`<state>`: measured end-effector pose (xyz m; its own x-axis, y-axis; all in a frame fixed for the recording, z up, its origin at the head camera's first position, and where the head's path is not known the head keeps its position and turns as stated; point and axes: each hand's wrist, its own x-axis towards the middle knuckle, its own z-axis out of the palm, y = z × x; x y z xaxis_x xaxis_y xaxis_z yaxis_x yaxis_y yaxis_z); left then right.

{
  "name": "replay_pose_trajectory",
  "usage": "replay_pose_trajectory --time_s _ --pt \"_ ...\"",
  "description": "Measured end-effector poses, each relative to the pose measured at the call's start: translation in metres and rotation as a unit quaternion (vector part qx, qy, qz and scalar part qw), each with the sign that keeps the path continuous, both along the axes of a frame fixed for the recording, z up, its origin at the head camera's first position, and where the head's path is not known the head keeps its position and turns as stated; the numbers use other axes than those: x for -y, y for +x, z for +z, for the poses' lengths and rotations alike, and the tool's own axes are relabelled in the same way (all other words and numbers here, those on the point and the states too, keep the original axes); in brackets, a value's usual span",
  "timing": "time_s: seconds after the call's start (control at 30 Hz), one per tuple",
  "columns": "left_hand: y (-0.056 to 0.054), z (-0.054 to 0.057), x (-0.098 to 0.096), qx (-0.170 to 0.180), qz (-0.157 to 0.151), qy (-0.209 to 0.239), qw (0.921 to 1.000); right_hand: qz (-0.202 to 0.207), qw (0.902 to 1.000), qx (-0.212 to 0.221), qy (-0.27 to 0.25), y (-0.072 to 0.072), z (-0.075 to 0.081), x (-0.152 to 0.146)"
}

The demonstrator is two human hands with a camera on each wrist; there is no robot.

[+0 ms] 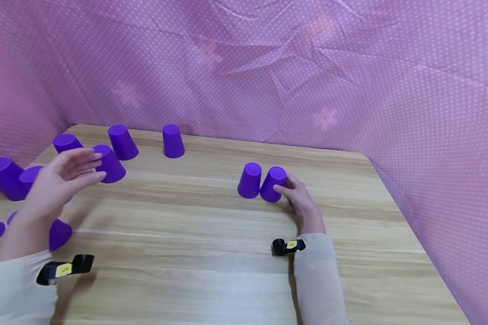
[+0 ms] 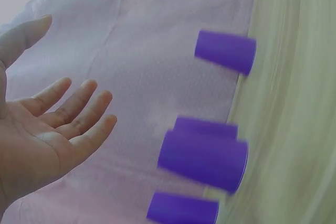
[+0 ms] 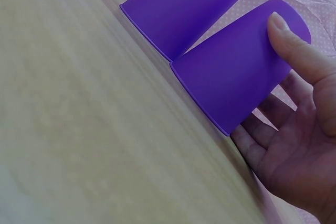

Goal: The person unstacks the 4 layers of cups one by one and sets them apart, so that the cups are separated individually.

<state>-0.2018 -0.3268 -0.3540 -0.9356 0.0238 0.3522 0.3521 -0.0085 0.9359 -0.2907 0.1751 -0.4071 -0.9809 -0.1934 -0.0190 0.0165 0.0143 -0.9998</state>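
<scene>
An upside-down purple cup stands on the table at centre right. My right hand grips it from the right, with the thumb on the near side and the fingers behind it. Just left of it is another upturned purple cup, its base rim close to the held one; the right wrist view shows both side by side. My left hand hovers over the left part of the table, fingers apart and holding nothing. Beyond its fingertips stands a purple cup; in the left wrist view the palm is bare.
Several more upturned purple cups, such as the far-left one, crowd the left side, some partly hidden by the left arm. Two stand farther back, one near the rear edge. A pink dotted cloth hangs around the wooden table.
</scene>
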Motion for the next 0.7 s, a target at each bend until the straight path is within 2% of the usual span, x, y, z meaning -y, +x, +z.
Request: replay_pose_trajectory --time_s 0.07,0.17,0.23,0.3,0.37,0.43,0.57,0.7 --pt "-0.01 -0.005 -0.005 0.005 -0.007 -0.019 0.9998 0.002 1.0 -0.002 0.0 0.0 0.0 0.0" --pt "-0.024 -0.012 -0.014 -0.014 -0.034 -0.016 0.9992 0.004 1.0 -0.005 0.0 0.0 -0.001 0.0" --pt "-0.026 -0.006 -0.03 -0.021 -0.038 -0.013 0.9989 0.006 1.0 -0.007 -0.001 0.0 -0.002 0.0" --pt "-0.022 0.006 -0.05 -0.022 -0.048 0.001 0.9986 0.006 0.9999 -0.01 -0.002 0.0 -0.002 0.0" --pt "-0.016 0.019 -0.07 -0.013 -0.044 -0.004 0.9989 0.006 0.9999 -0.012 0.0 0.0 -0.002 0.0" --pt "-0.014 0.026 -0.085 0.002 -0.032 -0.017 0.9993 0.007 0.9999 -0.011 0.005 0.0 -0.002 0.0" --pt "-0.018 0.029 -0.104 0.031 -0.003 -0.077 0.9965 0.006 0.9998 -0.008 0.017 0.0 -0.002 -0.001" --pt "-0.027 0.027 -0.12 0.042 -0.01 -0.079 0.9959 0.006 0.9998 -0.01 0.014 0.0 -0.002 -0.002"
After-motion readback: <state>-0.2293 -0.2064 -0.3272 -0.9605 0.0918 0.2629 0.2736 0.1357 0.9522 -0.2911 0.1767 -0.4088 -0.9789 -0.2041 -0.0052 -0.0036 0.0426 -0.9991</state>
